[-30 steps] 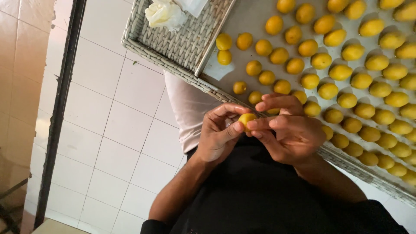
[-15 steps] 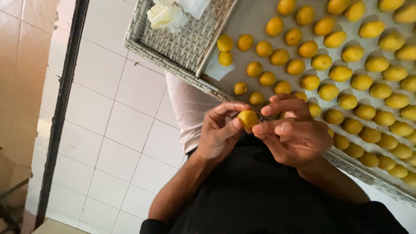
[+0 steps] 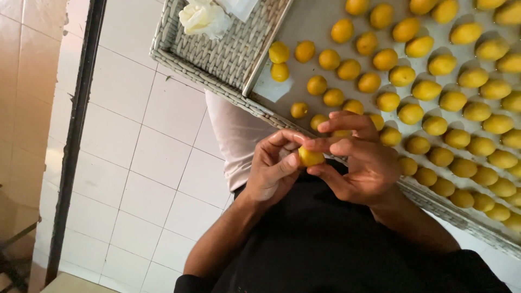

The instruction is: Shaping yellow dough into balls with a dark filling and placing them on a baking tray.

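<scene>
A small yellow dough ball (image 3: 311, 157) sits pinched between the fingertips of both hands, just in front of my dark shirt. My left hand (image 3: 274, 168) cups it from the left with thumb and forefinger. My right hand (image 3: 358, 163) presses on it from the right, fingers curled over the top. Behind the hands lies a grey tray (image 3: 304, 21) with several rows of shaped yellow pieces (image 3: 412, 114), some oval and some round.
The tray rests in a woven grey basket (image 3: 217, 54) that holds a crumpled white plastic wrap (image 3: 203, 16) at its far left. White floor tiles (image 3: 141, 163) and a dark vertical frame (image 3: 76, 135) lie to the left.
My right fingers have shifted over the ball, turning it slightly between the fingertips. Both hands stay in the same spot.
</scene>
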